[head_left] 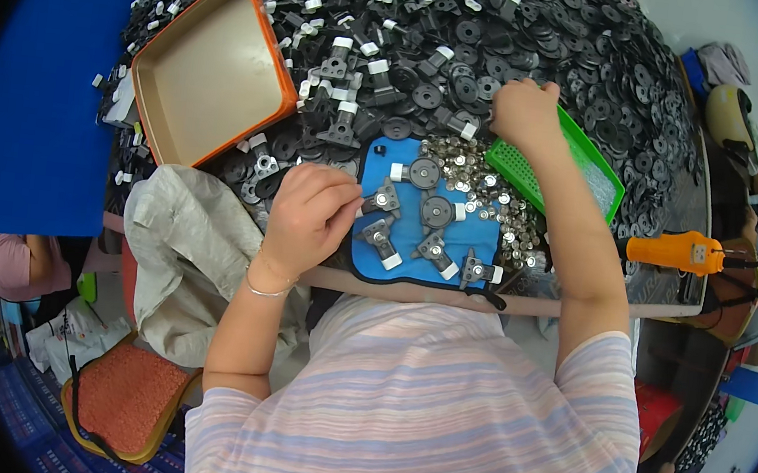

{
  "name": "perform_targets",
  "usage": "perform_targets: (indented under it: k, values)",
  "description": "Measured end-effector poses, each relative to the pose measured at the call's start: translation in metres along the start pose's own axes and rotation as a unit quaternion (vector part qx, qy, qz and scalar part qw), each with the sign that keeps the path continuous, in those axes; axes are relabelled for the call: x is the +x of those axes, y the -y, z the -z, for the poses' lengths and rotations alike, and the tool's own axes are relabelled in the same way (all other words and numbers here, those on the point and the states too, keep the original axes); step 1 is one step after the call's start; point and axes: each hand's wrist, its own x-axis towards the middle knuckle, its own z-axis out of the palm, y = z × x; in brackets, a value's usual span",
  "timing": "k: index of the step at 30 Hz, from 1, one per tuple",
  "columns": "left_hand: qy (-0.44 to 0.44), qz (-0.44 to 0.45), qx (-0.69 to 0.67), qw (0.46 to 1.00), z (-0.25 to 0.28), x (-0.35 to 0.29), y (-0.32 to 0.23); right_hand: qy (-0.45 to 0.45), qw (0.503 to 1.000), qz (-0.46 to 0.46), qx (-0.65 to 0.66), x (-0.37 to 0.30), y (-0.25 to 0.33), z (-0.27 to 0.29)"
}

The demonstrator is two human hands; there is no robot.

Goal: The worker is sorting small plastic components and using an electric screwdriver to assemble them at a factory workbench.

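Clock taken from the blue mat point(467, 235). Six black-and-white units point(438, 212) lie on it, apart from one another. Left hand point(307, 215) at 9, just beside the mat, thumb and fingertips curled together; right hand point(528, 116) at 1, by the far end of the green tray point(517, 171), fingers bent down. Hands well apart; whether either grips anything, cannot tell. Likeliest trouble: right forearm passes over the tray, so a low pull back could knock it and spill the shiny bits point(599, 186) inside. Metal pieces point(469, 168) lie loose from 1 to 4; a dragged wrist might scatter them among the units. The unit at 5 sits near the surface's edge point(529, 304); a sleeve snag could drop it. The heap point(616, 86) at 12 is loose and could slide matward if disturbed. Hard to make out: both sets of fingertips; tray middle, behind the forearm; the shiny bits' kind; heap's far side, cut off.
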Motion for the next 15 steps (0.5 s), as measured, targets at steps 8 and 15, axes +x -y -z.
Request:
perform_targets:
  k: [8,15]
  values:
    - [0.065,0.162,-0.03,0.984,-0.011,-0.019,0.008,-0.158,0.908,0.274,0.275,-0.061,0.07,0.015]
    - [0.088,0.223,-0.047,0.97,-0.011,-0.027,0.006,-0.2,0.889,0.343,0.23,-0.088,0.087,-0.003]
